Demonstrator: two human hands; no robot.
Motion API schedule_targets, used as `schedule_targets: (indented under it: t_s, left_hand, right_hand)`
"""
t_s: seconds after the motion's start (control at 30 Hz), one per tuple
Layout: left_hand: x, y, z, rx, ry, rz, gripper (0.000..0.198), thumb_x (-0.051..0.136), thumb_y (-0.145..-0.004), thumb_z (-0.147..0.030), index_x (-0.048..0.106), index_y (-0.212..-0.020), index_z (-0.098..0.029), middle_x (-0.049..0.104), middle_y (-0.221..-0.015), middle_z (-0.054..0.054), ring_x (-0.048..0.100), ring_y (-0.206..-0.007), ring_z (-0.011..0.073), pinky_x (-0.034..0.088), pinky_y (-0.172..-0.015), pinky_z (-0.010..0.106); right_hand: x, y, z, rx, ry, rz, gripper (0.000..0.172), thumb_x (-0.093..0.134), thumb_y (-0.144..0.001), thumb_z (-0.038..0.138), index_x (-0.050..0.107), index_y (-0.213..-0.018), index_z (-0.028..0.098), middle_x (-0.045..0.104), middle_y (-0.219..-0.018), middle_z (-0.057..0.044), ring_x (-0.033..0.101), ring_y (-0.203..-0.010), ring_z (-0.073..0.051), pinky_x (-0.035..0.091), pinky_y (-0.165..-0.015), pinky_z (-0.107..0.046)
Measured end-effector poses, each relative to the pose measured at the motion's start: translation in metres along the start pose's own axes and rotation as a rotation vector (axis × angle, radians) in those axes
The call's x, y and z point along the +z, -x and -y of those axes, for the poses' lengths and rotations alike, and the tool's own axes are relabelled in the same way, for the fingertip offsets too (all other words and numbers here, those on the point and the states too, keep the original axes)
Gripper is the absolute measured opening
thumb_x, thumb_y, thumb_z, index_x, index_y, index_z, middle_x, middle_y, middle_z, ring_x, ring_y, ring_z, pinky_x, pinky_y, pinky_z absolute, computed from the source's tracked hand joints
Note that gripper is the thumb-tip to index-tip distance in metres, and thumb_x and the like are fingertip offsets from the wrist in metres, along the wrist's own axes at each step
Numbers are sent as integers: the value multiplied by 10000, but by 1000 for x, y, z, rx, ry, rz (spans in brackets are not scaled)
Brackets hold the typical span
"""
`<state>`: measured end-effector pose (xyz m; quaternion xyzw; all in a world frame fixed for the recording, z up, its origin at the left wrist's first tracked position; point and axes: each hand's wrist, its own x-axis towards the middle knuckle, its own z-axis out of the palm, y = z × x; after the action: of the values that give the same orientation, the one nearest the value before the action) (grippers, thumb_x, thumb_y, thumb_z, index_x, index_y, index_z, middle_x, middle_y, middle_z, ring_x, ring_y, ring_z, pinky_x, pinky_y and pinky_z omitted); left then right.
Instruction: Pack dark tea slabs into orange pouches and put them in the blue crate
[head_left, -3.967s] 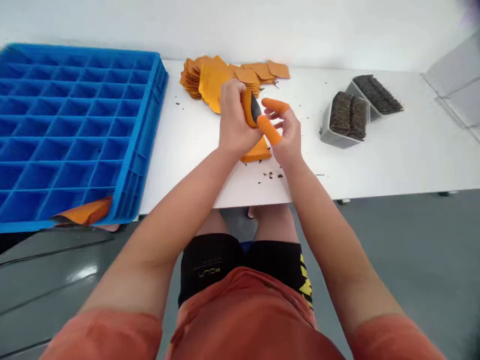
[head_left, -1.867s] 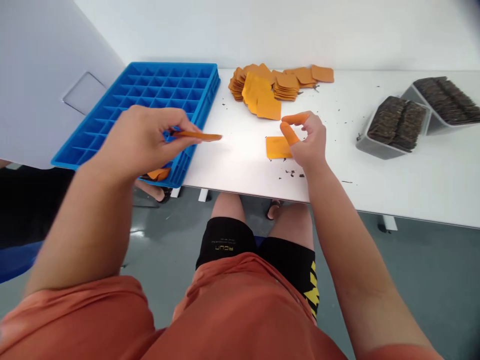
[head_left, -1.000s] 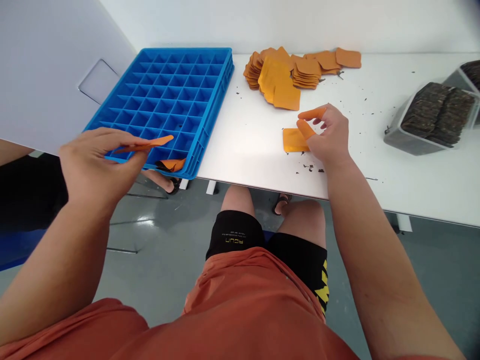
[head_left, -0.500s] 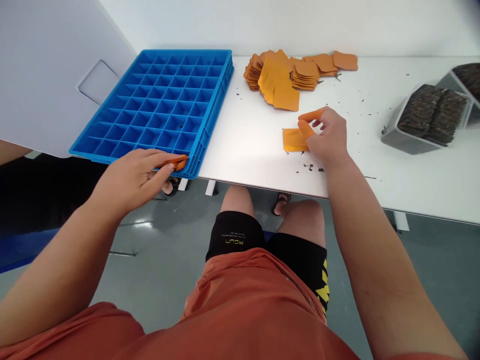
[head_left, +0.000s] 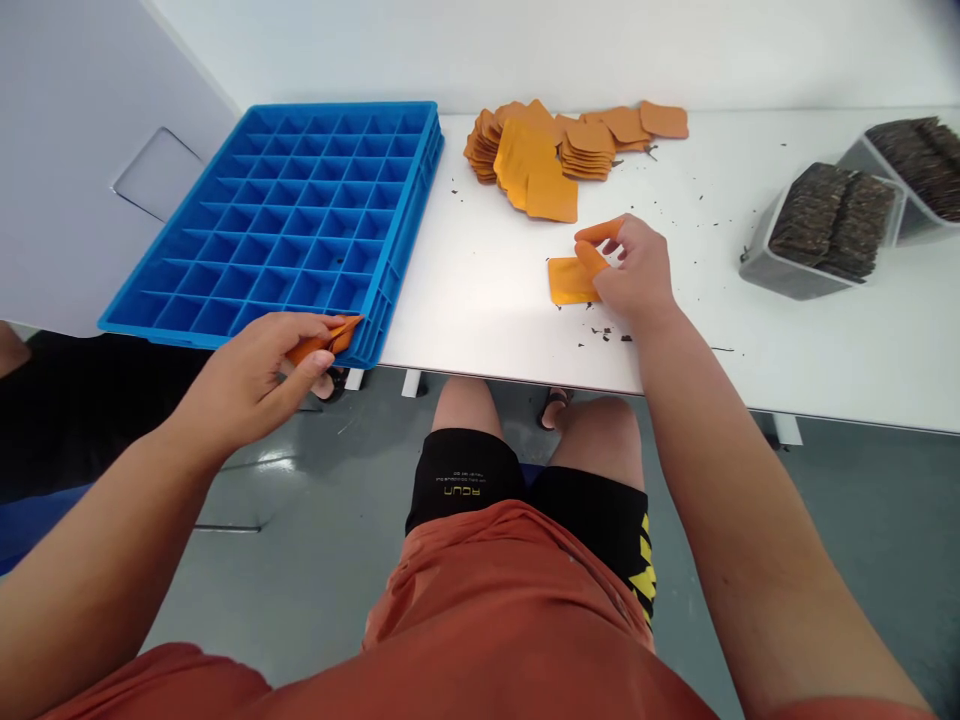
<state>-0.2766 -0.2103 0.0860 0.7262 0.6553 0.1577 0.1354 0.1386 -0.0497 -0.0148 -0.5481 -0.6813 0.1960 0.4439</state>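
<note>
My left hand (head_left: 255, 380) pinches an orange packet (head_left: 324, 340) at the near right corner of the blue compartment tray (head_left: 285, 225), where it meets another orange packet in that corner cell. My right hand (head_left: 630, 270), with orange finger cots on thumb and forefinger, rests on the white table (head_left: 480, 290) and touches a single flat orange pouch (head_left: 568, 280). A heap of empty orange pouches (head_left: 547, 150) lies at the table's back.
Two grey bins of dark brown blocks (head_left: 825, 225) stand at the right of the table. Dark crumbs are scattered around my right hand. A white panel (head_left: 82, 150) leans at the far left beyond the tray. My knees sit under the table edge.
My left hand carried the filled orange packet from in front of me leftward and down to the tray's near right corner. My right hand stayed on the single pouch.
</note>
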Motion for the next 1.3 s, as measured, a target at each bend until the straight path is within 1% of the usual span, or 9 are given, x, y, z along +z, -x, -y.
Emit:
schedule_targets:
  t_s: [0.13, 0.3, 0.53, 0.63, 0.73, 0.83, 0.97, 1.1, 1.3]
  left_hand:
    - [-5, -1, 6, 143, -200, 47, 432, 513, -979, -559, 709, -1323, -386, 759, -1328, 3, 703, -1210, 337, 519, -927, 443]
    - [3, -15, 14, 200, -232, 23, 453, 579, -835, -778, 786, -923, -385, 768, -1005, 40, 682, -979, 402, 426, -749, 501]
    - [11, -29, 11, 200, -239, 79, 590, 570, -751, -899, 547, -654, -318, 570, -672, 62, 525, -713, 319, 379, -702, 503]
    - [14, -28, 9, 147, -261, 60, 667, 522, -750, -949, 735, -984, -361, 718, -908, 87, 640, -963, 430, 474, -851, 613]
    - [22, -25, 5, 111, -203, 6, 1033, 547, -717, -984, 533, -1544, -365, 721, -1339, 94, 575, -1344, 512, 421, -1126, 710]
    - [32, -24, -1, 103, -170, -83, 1116, 577, -718, -984, 392, -1645, -392, 598, -1557, 73, 471, -1498, 502, 235, -1297, 739]
    - [44, -23, -14, 198, -162, -297, 973, 605, -837, -846, 318, -1670, -431, 378, -1729, 43, 332, -1597, 478, -78, -1343, 737]
    - [76, -16, -48, 407, -152, -545, 1053, 819, -792, -599, 274, -1674, -412, 511, -1629, 68, 426, -1532, 459, -8, -1362, 699]
    - [159, -51, -114, 514, -51, -269, 771, 594, -1012, -602, 305, -1621, -227, 536, -1609, 171, 443, -1548, 387, 170, -1353, 634]
  right_hand:
    - [-3, 2, 7, 19, -1, 27, 82, 686, -912, 202, 736, -955, 251, 703, -1042, -45, 643, -977, -210, 571, -944, -446]
    - [-2, 1, 7, 58, 23, 65, 78, 682, -882, 181, 719, -896, 248, 707, -1048, -52, 636, -987, -222, 570, -954, -471]
    - [0, 0, 2, -3, 32, 83, 54, 660, -913, 235, 711, -928, 246, 701, -1046, -51, 647, -1029, -239, 575, -976, -488]
    - [-3, -1, -4, -69, 141, 30, 205, 706, -939, 396, 694, -1086, 255, 681, -1162, -83, 635, -1117, -288, 536, -1047, -563]
    - [-7, -3, -12, -87, 255, -143, 589, 681, -948, 643, 561, -1390, 271, 604, -1364, -138, 582, -1277, -357, 433, -1144, -665]
    - [-7, -4, -16, -28, 288, -214, 684, 553, -982, 753, 494, -1467, 274, 576, -1420, -155, 538, -1356, -376, 388, -1163, -688]
    - [-4, -3, -7, -17, 358, -75, 672, 620, -924, 785, 596, -1379, 292, 580, -1452, -138, 482, -1416, -385, 357, -1198, -664]
    - [-3, -1, 4, -6, 392, 89, 396, 713, -906, 638, 718, -1078, 281, 592, -1453, -108, 433, -1446, -397, 313, -1211, -659]
    - [-6, -4, 2, 89, 318, -47, 317, 498, -1036, 423, 655, -831, 239, 681, -1280, -89, 489, -1355, -362, 297, -1180, -670]
